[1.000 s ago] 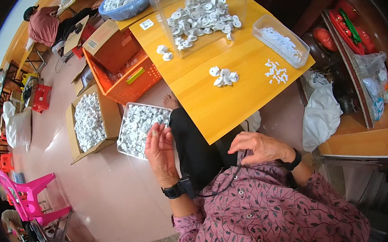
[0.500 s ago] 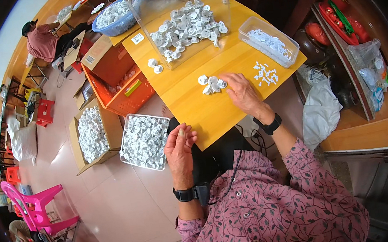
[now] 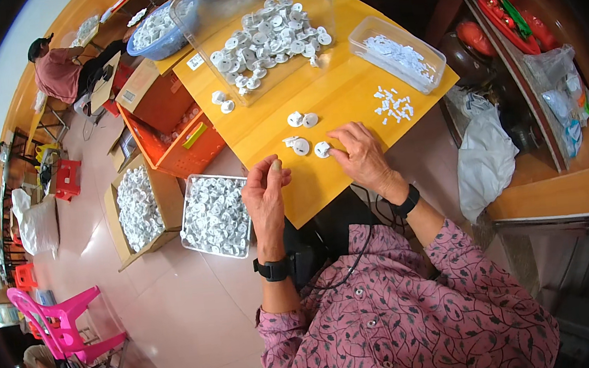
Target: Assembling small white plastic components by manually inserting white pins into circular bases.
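Note:
My right hand point(image 3: 364, 157) is over the yellow wooden table, its thumb and fingers closed at the edge of a white round plastic part point(image 3: 322, 150) with a raised stem. Close by lie several more such parts, among them a pair point(image 3: 302, 119) farther off and one point(image 3: 300, 146) to the left. My left hand point(image 3: 265, 190) hovers by the table's near-left edge, thumb against curled fingers; whether anything small is inside is hidden. Right of my right hand, small white pegs point(image 3: 393, 105) are scattered on the wood.
A clear bin point(image 3: 229, 94) of white round parts stands at the table's back, beside a clear tub point(image 3: 436, 79) of pegs. On the floor at left are an orange crate point(image 3: 199, 149), a carton point(image 3: 120, 233) and a white-rimmed tray point(image 3: 216, 254). Another person point(image 3: 58, 70) sits far left.
The small cluster of round parts has been spread apart on the table. My right hand has moved nearer and left, onto one part. My left hand has risen slightly.

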Motion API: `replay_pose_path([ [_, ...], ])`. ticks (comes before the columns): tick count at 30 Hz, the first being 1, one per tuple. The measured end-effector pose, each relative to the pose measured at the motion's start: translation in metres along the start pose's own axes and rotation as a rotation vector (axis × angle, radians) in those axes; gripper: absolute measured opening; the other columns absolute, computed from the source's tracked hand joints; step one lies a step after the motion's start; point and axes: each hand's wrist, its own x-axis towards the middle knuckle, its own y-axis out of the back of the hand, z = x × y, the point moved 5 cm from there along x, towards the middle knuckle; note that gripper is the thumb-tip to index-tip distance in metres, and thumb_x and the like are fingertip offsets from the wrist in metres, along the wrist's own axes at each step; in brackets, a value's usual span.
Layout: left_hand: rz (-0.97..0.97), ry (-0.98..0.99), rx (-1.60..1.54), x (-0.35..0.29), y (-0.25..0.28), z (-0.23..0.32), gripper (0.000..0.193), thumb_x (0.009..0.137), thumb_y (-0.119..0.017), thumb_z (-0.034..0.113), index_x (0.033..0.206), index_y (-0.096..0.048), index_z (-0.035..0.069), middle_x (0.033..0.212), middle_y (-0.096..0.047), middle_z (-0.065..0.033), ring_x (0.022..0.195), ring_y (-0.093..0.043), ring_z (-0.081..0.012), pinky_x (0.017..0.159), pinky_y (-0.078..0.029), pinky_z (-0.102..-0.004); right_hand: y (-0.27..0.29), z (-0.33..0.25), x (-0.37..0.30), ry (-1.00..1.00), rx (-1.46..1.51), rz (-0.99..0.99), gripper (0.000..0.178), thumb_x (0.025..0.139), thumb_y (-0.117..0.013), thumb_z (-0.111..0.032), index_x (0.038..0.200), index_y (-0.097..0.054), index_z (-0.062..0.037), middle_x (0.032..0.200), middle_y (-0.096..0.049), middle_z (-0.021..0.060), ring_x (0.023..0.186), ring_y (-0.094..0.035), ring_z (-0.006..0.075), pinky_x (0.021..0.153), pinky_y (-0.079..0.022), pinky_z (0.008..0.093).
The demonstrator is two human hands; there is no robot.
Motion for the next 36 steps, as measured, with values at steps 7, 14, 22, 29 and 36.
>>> replay_pose_path([
  [7, -0.1, -0.248, 0.488, 0.006, -0.018, -0.006, 0.021, 0.093, -0.069, 0.007, 0.112, -0.067, -0.003, 0.096, -0.069, -0.0044, 0.079, -0.063, -0.0109, 0.072, -0.053, -0.0248, -0.009, -0.003, -0.005, 0.066, 0.059, 0.032, 0.019, 0.081, -0.071, -0.001, 0.1, -0.069, -0.0047, 0.096, -0.065, 0.0091, 0.093, -0.06, 0.0296, 0.081, -0.05, 0.0407],
  [14, -0.154, -0.372, 0.719, -0.008, -0.036, 0.004, 0.022, 0.085, -0.073, 0.002, 0.107, -0.07, 0.0, 0.091, -0.068, -0.007, 0.075, -0.063, -0.0127, 0.072, -0.053, -0.0256, 0.009, 0.0, -0.013, 0.06, 0.112, 0.063, 0.015, 0.083, -0.067, 0.001, 0.097, -0.069, -0.0019, 0.095, -0.065, 0.0115, 0.087, -0.063, 0.032, 0.077, -0.051, 0.0418],
  [22, -0.015, -0.323, 0.529, 0.022, -0.003, 0.024, 0.02, 0.088, -0.075, 0.006, 0.106, -0.07, -0.003, 0.091, -0.072, -0.0095, 0.082, -0.065, -0.0126, 0.075, -0.054, -0.0268, 0.057, 0.074, -0.042, -0.143, -0.127, 0.236, 0.011, 0.084, -0.066, -0.002, 0.095, -0.066, -0.003, 0.097, -0.061, 0.0122, 0.091, -0.061, 0.0342, 0.08, -0.05, 0.0434],
  [29, 0.148, -0.469, 0.593, 0.023, 0.005, 0.039, 0.011, 0.09, -0.072, 0.003, 0.099, -0.07, -0.003, 0.083, -0.067, -0.0082, 0.076, -0.063, -0.0132, 0.069, -0.052, -0.0267, 0.06, 0.08, -0.039, -0.166, -0.238, 0.197, 0.015, 0.085, -0.066, -0.003, 0.1, -0.066, -0.0031, 0.102, -0.059, 0.011, 0.097, -0.059, 0.0322, 0.085, -0.048, 0.0439],
  [36, 0.078, -0.616, 0.819, -0.013, -0.024, 0.021, 0.013, 0.083, -0.073, -0.002, 0.095, -0.069, 0.0, 0.086, -0.066, -0.0141, 0.075, -0.068, -0.0291, 0.067, -0.055, -0.0364, 0.059, 0.074, -0.033, -0.143, -0.327, 0.176, 0.016, 0.088, -0.065, -0.006, 0.103, -0.066, -0.0024, 0.102, -0.059, 0.0103, 0.101, -0.058, 0.0312, 0.087, -0.045, 0.0439],
])
